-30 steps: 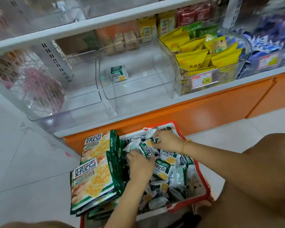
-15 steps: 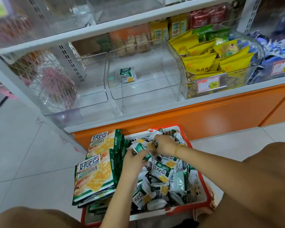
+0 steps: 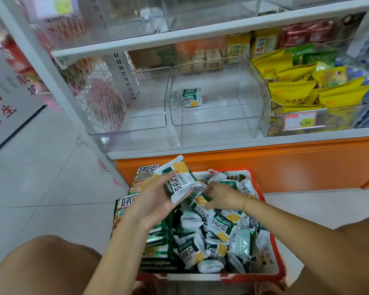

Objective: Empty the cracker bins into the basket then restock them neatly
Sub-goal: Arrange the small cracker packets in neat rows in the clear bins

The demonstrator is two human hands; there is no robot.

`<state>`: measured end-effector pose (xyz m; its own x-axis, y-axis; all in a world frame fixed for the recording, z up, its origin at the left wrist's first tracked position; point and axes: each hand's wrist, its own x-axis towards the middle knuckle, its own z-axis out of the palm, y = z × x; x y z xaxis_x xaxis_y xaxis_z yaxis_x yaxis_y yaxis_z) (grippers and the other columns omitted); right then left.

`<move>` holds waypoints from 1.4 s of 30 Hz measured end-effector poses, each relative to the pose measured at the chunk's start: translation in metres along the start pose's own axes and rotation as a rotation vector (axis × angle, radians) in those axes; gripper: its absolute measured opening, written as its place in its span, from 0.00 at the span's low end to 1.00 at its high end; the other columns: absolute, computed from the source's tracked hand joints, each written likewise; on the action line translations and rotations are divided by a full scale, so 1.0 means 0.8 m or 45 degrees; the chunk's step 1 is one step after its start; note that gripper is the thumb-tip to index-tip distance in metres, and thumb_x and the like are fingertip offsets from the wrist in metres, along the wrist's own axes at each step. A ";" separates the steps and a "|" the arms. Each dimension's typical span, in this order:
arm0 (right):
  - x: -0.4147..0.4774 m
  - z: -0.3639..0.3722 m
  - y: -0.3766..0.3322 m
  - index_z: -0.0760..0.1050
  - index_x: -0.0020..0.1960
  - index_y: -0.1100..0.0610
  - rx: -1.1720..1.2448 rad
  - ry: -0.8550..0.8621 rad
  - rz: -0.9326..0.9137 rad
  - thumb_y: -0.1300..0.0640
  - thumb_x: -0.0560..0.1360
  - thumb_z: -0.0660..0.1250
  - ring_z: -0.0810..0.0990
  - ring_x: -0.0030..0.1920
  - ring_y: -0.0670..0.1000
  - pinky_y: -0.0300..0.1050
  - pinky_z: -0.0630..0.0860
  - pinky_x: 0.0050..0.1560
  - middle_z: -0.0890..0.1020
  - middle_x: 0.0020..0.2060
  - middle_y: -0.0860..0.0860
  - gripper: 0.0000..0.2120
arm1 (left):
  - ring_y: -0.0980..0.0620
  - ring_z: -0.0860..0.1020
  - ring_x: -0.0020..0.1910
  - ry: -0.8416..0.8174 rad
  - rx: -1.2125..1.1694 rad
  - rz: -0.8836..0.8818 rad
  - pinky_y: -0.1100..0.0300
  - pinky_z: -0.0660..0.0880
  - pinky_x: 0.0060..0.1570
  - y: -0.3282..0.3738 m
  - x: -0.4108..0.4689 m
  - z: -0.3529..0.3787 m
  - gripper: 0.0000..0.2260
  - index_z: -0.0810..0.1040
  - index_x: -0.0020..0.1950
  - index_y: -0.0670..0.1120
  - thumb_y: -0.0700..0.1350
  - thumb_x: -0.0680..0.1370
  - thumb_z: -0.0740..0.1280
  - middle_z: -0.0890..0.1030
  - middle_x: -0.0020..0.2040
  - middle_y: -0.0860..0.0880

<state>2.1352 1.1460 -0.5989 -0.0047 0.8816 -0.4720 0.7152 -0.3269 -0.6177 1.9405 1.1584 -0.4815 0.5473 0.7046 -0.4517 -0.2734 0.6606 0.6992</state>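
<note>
- Up out of the heap comes the left hand [image 3: 156, 201], which half a second ago was down among the packets; it now sits palm-up above the left half of the basket.
- Its thumb and fingers curl round a small cracker packet [image 3: 179, 184], green and white with a yellow corner, tilted and lifted clear of the heap.
- The right hand [image 3: 222, 195], with a gold bracelet [image 3: 248, 202] at the wrist, is low over the far middle of the basket. Its fingers are curled and pinch a second packet [image 3: 200, 200] lying on top of the heap.
- The red basket [image 3: 278, 265] stands on the floor tiles against the orange base panel [image 3: 285, 167].
- Loose small packets [image 3: 222, 237] fill the middle and right of the basket, and large cracker bags [image 3: 126, 207] are stacked along its left edge.
- On the shelf above, the middle clear bin [image 3: 211, 124] holds a lone packet [image 3: 192, 97] near its back left corner; the left clear bin [image 3: 136, 125] stands just beside it.
- Toward the shelf's right end, a third bin is heaped with yellow snack packets [image 3: 294, 90] and has a price label [image 3: 299, 122] on its front.
</note>
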 end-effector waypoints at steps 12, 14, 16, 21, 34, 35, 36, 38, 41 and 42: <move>-0.078 -0.105 -0.059 0.74 0.60 0.61 1.261 0.020 -0.391 0.64 0.74 0.68 0.73 0.34 0.47 0.37 0.72 0.35 0.79 0.41 0.53 0.14 | 0.57 0.65 0.25 0.175 1.195 0.186 0.65 0.64 0.26 0.078 0.043 -0.006 0.10 0.74 0.43 0.42 0.47 0.79 0.66 0.70 0.26 0.53; -0.080 -0.102 -0.067 0.75 0.57 0.61 1.272 0.037 -0.412 0.64 0.74 0.69 0.74 0.35 0.46 0.37 0.73 0.36 0.81 0.37 0.48 0.12 | 0.56 0.69 0.30 0.056 1.266 0.156 0.62 0.66 0.35 0.068 0.049 0.001 0.12 0.76 0.46 0.42 0.50 0.79 0.66 0.77 0.30 0.54; -0.079 -0.101 -0.074 0.76 0.57 0.62 1.262 0.058 -0.395 0.60 0.70 0.72 0.75 0.35 0.46 0.37 0.74 0.37 0.81 0.39 0.50 0.17 | 0.49 0.76 0.43 -0.023 1.185 0.130 0.55 0.69 0.48 0.059 0.053 0.005 0.17 0.80 0.55 0.43 0.55 0.76 0.67 0.84 0.47 0.46; -0.068 -0.104 -0.081 0.79 0.44 0.57 1.192 0.067 -0.359 0.63 0.69 0.73 0.76 0.35 0.48 0.41 0.75 0.42 0.80 0.33 0.48 0.06 | 0.46 0.81 0.56 -0.045 0.923 0.063 0.48 0.75 0.61 0.061 0.059 0.008 0.25 0.76 0.63 0.42 0.59 0.76 0.62 0.83 0.56 0.43; -0.063 -0.166 -0.126 0.71 0.65 0.47 0.268 0.148 -0.547 0.53 0.66 0.79 0.78 0.58 0.43 0.41 0.77 0.58 0.79 0.57 0.45 0.31 | 0.58 0.79 0.53 -0.140 1.557 0.387 0.63 0.76 0.54 0.113 0.068 0.020 0.32 0.72 0.65 0.48 0.46 0.64 0.80 0.81 0.54 0.52; -0.061 -0.172 -0.133 0.73 0.63 0.49 0.220 0.155 -0.559 0.52 0.66 0.79 0.80 0.56 0.46 0.46 0.78 0.57 0.81 0.55 0.46 0.29 | 0.59 0.78 0.53 -0.118 1.530 0.430 0.67 0.76 0.51 0.118 0.066 0.025 0.33 0.70 0.65 0.50 0.45 0.64 0.80 0.80 0.55 0.52; -0.059 -0.179 -0.140 0.74 0.62 0.51 0.167 0.164 -0.556 0.51 0.66 0.79 0.81 0.54 0.47 0.50 0.79 0.57 0.82 0.53 0.47 0.27 | 0.60 0.78 0.53 -0.109 1.495 0.483 0.68 0.76 0.48 0.122 0.067 0.027 0.32 0.69 0.65 0.51 0.44 0.65 0.80 0.79 0.55 0.53; -0.051 -0.194 -0.149 0.75 0.59 0.54 0.172 0.133 -0.534 0.51 0.66 0.79 0.82 0.53 0.51 0.57 0.77 0.57 0.83 0.52 0.51 0.25 | 0.59 0.79 0.51 -0.087 1.402 0.595 0.69 0.75 0.43 0.132 0.070 0.030 0.30 0.71 0.63 0.51 0.45 0.65 0.79 0.79 0.55 0.54; -0.034 -0.220 -0.150 0.75 0.62 0.57 0.431 0.052 -0.485 0.55 0.67 0.77 0.81 0.56 0.55 0.56 0.75 0.59 0.83 0.55 0.53 0.25 | 0.57 0.78 0.55 -0.024 1.224 0.704 0.65 0.74 0.54 0.147 0.079 0.030 0.28 0.74 0.62 0.51 0.56 0.64 0.74 0.79 0.58 0.53; -0.026 -0.231 -0.149 0.75 0.63 0.58 0.560 0.059 -0.458 0.57 0.67 0.76 0.80 0.58 0.55 0.53 0.74 0.61 0.82 0.57 0.54 0.26 | 0.57 0.76 0.59 0.010 1.239 0.742 0.63 0.72 0.59 0.151 0.083 0.027 0.28 0.74 0.63 0.52 0.59 0.65 0.71 0.78 0.59 0.55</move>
<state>2.1788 1.2295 -0.3993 -0.1562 0.9744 -0.1617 0.3159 -0.1058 -0.9429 1.9606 1.2796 -0.4151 0.5320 0.8427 0.0830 0.2480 -0.2487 0.9363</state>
